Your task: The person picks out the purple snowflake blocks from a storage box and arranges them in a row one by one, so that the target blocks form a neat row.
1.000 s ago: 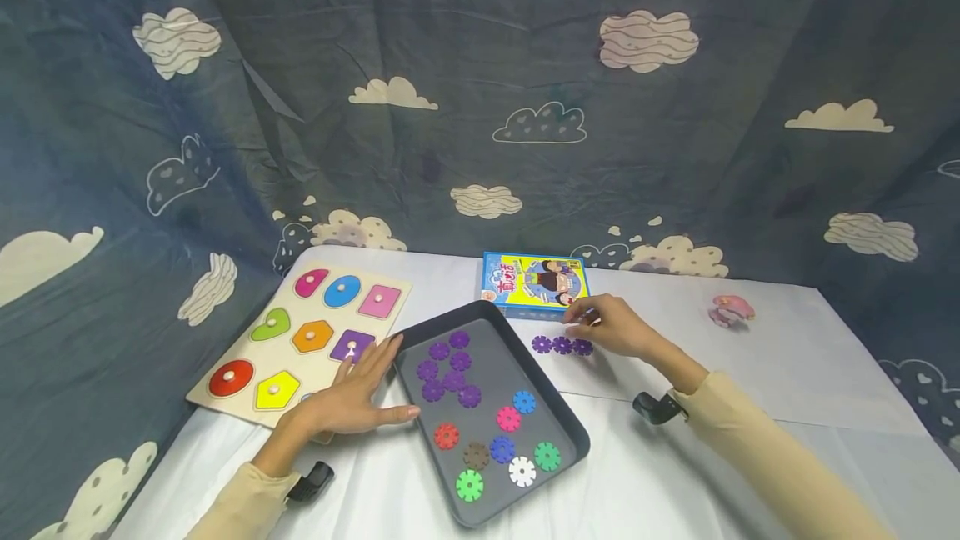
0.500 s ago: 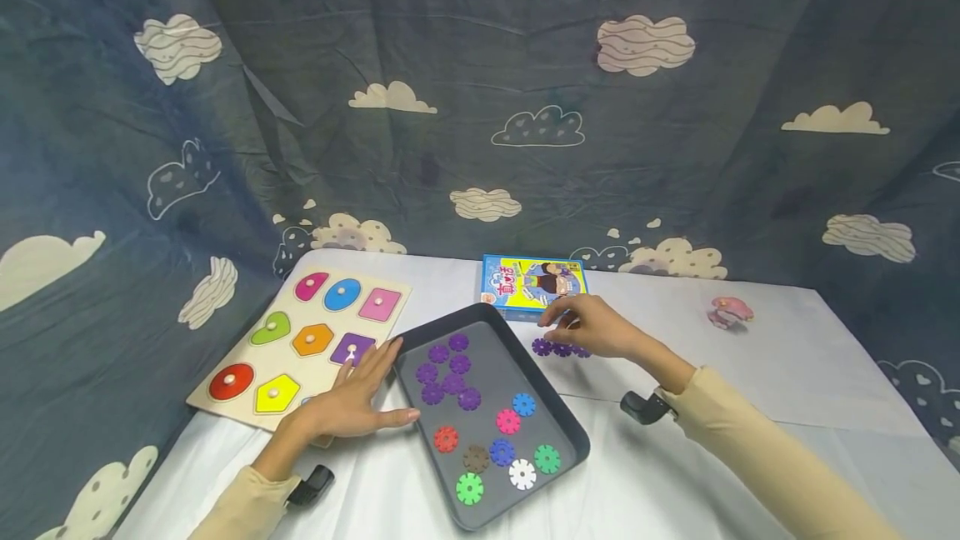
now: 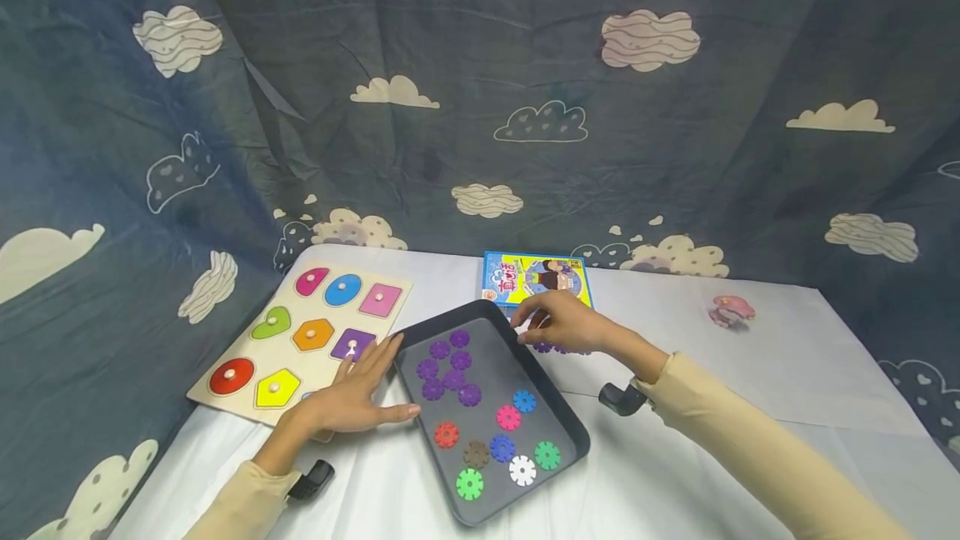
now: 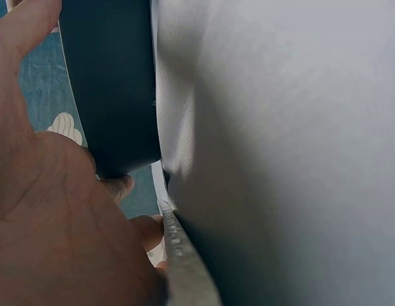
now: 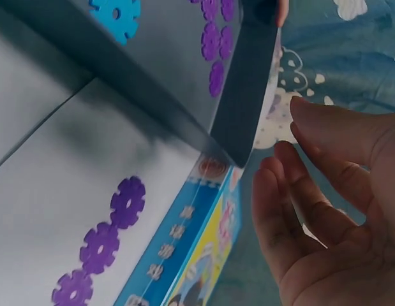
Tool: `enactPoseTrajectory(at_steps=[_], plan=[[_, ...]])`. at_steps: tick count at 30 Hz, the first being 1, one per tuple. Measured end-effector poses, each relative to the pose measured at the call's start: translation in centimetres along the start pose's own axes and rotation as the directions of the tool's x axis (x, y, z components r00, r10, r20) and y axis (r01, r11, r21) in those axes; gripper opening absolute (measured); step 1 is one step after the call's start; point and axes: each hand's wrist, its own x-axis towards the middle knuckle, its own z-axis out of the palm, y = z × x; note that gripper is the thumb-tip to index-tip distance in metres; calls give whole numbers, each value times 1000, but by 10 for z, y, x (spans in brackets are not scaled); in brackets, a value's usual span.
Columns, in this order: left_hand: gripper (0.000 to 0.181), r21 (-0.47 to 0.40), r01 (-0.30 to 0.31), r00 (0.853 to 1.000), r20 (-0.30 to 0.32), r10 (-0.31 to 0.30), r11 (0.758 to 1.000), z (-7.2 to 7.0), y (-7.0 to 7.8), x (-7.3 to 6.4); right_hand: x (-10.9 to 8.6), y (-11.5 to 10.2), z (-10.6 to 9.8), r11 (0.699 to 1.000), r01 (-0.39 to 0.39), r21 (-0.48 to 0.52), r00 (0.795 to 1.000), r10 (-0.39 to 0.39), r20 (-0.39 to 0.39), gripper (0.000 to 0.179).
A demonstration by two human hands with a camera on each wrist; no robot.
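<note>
My left hand [image 3: 356, 397] lies with spread, fairly straight fingers against the left wall of a dark grey tray [image 3: 536, 365], touching its rim. In the left wrist view the tray's outer wall [image 4: 111, 83] stands beside my palm. My right hand [image 3: 566, 322] hovers near the tray's far right corner, fingers loosely bent, nothing between thumb and fingertips in the right wrist view. Inside the tray lie several purple notched discs [image 3: 453, 382] and several of other colours, including a white disc [image 3: 522, 471]. Three purple discs [image 5: 100, 247] form a row on the white table, partly hidden by my right hand in the head view.
Behind my right hand is a blue and yellow picture box [image 3: 532, 275]. A wooden shape puzzle board [image 3: 300, 311] with knobbed pieces lies left of the tray. Farther right sits a small pink toy [image 3: 731, 311]. A cloud-print cloth [image 3: 480, 157] hangs at the back.
My right hand has moved left, from above the row of three purple discs to the tray's right corner. The left hand and the tray have stayed in place.
</note>
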Motion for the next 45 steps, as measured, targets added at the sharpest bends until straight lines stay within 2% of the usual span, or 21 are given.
enactPoseTrajectory(at_steps=[4,10,15,25,38,45], plan=[[114,10,1,1000,2,-1,1000,0,0,0,7,-6,6,1000,8,12,999,-8,48,21],[115,15,1,1000,-3,-1,1000,-1,0,1,20,-13,16,997,69,-15,991,-67,112,20],[115,13,4,1000,-2,-3,1000,-1,0,1,29,-22,26,996,77,-32,981,-70,183,22],[114,-5,6,1000,-4,-6,1000,-2,0,0,34,-30,42,995,74,-71,964,-53,262,21],[114,-11,11,1000,1,-11,1000,-2,0,1,39,-28,59,983,93,-155,949,-41,312,17],[114,-13,12,1000,3,-12,1000,-2,1,1,45,-36,67,977,79,-196,944,-10,328,24]])
